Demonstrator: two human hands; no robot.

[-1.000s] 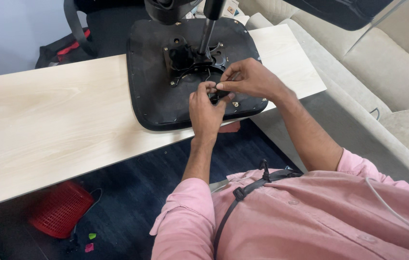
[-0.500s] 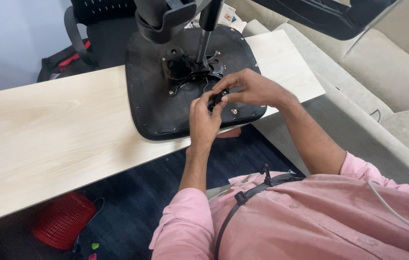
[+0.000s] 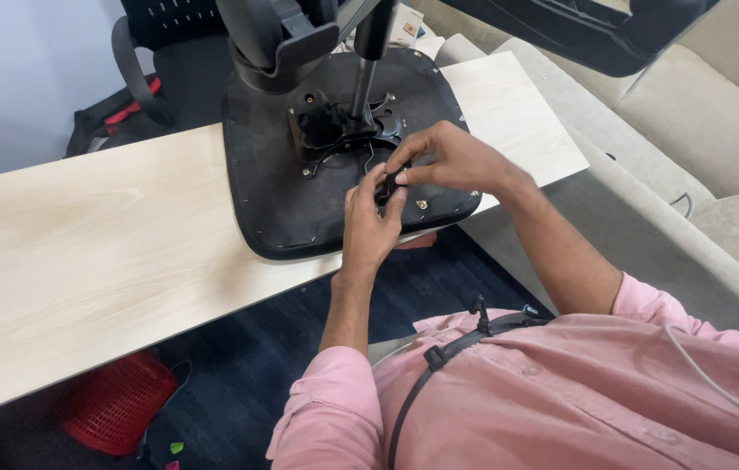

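Both hands, left hand [image 3: 369, 222] and right hand [image 3: 443, 161], remain pinched together on a small black part [image 3: 389, 185] over the upturned black office-chair seat base [image 3: 282, 200]; only the view shifted nearer, fastening unfinished.

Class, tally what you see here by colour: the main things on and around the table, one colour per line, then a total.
Black: 2, chair seat and small part pinched by both hands
Red: 1, basket
Pale wood: 1, table
Beige: 1, sofa
Total: 5

Seat [image 3: 300, 200]: black underside, black metal bracket [image 3: 339, 130], small silver bolts. Table [image 3: 82, 244]: pale wood grain, light beige. Shirt [image 3: 578, 392]: pink; black strap [image 3: 439, 357] across it. Basket [image 3: 117, 402]: red, on dark blue floor [image 3: 239, 348]. Sofa [image 3: 691, 122]: beige.
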